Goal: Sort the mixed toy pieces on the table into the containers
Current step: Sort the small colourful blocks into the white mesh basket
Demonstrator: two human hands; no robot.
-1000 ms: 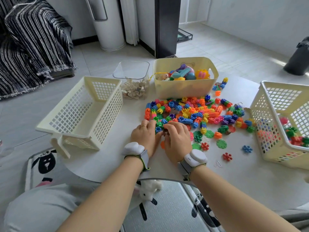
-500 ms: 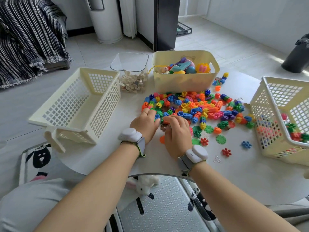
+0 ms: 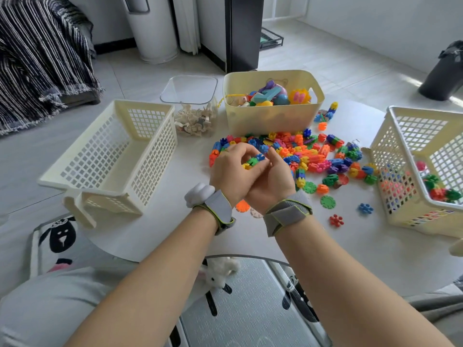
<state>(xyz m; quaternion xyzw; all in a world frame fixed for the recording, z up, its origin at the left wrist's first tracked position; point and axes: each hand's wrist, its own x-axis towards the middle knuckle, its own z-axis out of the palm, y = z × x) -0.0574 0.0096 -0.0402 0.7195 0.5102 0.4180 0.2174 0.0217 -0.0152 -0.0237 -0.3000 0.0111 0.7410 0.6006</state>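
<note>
- We see the left hand (image 3: 229, 171) and the right hand (image 3: 271, 180) pressed together at the near edge of the pile (image 3: 315, 156), wrists side by side.
- Both hands have their fingers curled round a short chain of blocks (image 3: 253, 161), yellow, green and blue, which shows in the gap between them.
- The pile lies mid-table (image 3: 325, 251), in front of the bin (image 3: 270, 121), which holds bigger toys.
- The clear box (image 3: 190, 96), left of the bin, has pale wooden pieces in it.
- The left basket (image 3: 105, 159) stands well left of the hands; the right basket (image 3: 400, 176) holds some coloured pieces.
- A few flat discs (image 3: 327, 202) lie loose near the right wrist.
</note>
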